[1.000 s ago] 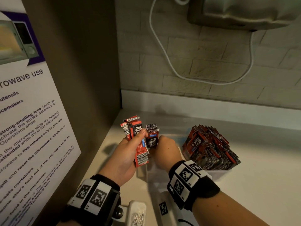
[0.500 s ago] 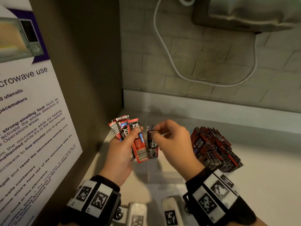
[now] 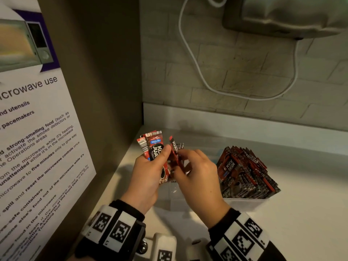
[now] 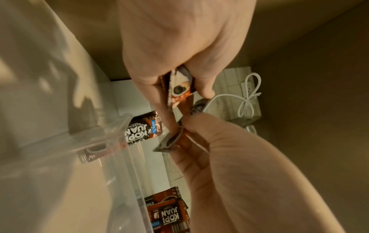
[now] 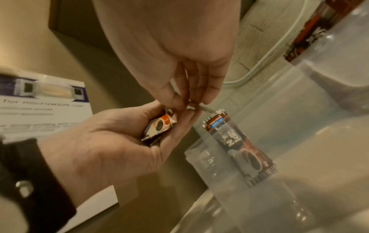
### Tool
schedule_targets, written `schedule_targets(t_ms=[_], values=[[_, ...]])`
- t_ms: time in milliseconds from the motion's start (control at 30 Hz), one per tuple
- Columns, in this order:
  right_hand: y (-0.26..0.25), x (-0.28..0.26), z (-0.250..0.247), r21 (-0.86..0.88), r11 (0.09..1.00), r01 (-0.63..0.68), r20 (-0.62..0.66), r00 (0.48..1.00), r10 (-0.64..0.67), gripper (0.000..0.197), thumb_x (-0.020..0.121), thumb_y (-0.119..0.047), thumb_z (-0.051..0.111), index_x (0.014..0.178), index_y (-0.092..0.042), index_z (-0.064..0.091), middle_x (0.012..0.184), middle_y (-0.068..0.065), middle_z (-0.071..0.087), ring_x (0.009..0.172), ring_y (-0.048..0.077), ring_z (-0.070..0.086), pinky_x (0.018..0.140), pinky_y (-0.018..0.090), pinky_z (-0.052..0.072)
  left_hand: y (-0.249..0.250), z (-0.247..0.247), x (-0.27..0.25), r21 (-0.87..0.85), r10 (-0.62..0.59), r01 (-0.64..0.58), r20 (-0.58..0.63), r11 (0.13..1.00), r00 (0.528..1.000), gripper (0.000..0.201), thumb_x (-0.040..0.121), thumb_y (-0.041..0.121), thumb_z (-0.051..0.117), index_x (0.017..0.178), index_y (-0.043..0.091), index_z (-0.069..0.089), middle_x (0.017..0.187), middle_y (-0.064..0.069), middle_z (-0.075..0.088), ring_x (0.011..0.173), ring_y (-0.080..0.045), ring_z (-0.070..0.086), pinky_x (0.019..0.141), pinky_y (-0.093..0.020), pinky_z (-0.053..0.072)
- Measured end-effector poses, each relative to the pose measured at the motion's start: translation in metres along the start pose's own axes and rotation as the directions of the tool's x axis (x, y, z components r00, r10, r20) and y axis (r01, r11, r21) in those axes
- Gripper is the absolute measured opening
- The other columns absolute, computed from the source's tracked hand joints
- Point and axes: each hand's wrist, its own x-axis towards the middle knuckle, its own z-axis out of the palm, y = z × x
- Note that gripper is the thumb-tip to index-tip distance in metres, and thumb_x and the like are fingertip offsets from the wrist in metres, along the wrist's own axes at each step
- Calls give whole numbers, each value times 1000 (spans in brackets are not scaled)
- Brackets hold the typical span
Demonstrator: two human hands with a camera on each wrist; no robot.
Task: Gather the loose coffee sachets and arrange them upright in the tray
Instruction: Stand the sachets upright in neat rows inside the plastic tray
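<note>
My left hand [image 3: 162,155] grips a fanned bunch of red and black coffee sachets [image 3: 153,146] above the counter's left corner. My right hand [image 3: 183,157] pinches one more sachet [image 3: 175,147], edge-on, right against that bunch. In the left wrist view the bunch [image 4: 179,89] sits between thumb and fingers, and the right hand [image 4: 199,126] meets it. The clear tray [image 3: 244,201] has its right part packed with upright sachets [image 3: 243,172]. A single sachet [image 5: 239,149] leans inside a clear compartment below the hands.
A microwave-use poster [image 3: 37,129] covers the brown side panel at left. A white cable [image 3: 197,63] loops over the brick wall under a grey appliance [image 3: 291,16]. White counter [image 3: 305,219] extends to the right. A white power strip [image 4: 245,94] sits by the wall.
My right hand rose from low beside the tray, turned its sachet edge-on and brought it against the left hand's bunch. The left hand stayed almost still.
</note>
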Motion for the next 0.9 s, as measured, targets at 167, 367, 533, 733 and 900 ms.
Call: schedule_targets(t_ms=[167,367,533,733,900], values=[[5,1,-14,542,718,-437,204,897,392,26,84,11,59,93,-11,70,79,4,74,67,12,67,62,26,56,0,-6,2,89,14,-14,-2,996,1000,13,88,17,67,99,13,70,87,-5,76,70,-14,70,48,-23,51],[6,1,-14,600,605,-523,294,848,441,13,84,9,63,84,-4,64,81,23,69,73,30,66,70,40,59,3,-6,1,112,-6,1,48,994,999,10,81,10,71,91,9,70,84,-10,75,74,-22,71,67,-34,56],[18,9,-14,508,673,-537,187,832,522,16,86,2,63,74,-9,60,68,6,62,60,14,55,53,23,46,0,-14,5,74,-45,49,-60,996,997,16,95,22,58,101,12,69,94,-2,73,72,-9,68,63,-22,52],[39,15,8,172,758,-629,264,771,580,26,79,2,66,64,-17,58,74,10,69,72,28,69,70,46,59,0,-13,-1,-12,-175,174,-23,985,984,30,95,17,56,125,15,62,127,-1,63,121,-15,56,95,-29,40],[50,32,26,70,745,-663,294,728,620,25,74,0,66,60,-17,53,72,14,69,73,32,69,70,50,59,0,-6,-4,8,-234,234,50,972,971,29,96,16,56,123,19,63,102,8,70,82,0,65,69,-25,46]])
